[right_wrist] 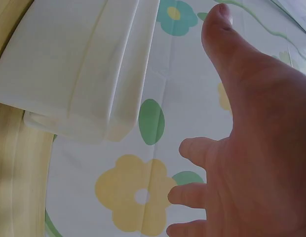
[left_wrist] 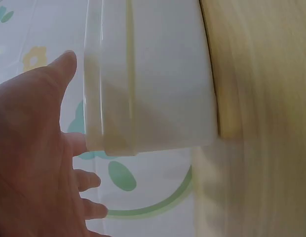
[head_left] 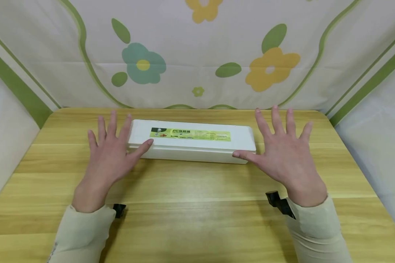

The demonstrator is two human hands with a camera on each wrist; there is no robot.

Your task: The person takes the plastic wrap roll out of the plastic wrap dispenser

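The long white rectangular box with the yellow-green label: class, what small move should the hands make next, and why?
Probably bring the left hand and right hand inward against the long white rectangular box, one at each end: both have fingers spread, each is near an opposite end, and the wrist views show neither gripping it.

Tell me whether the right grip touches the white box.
Apart: the right wrist view shows patterned cloth in a clear gap between the right grip and the white box.
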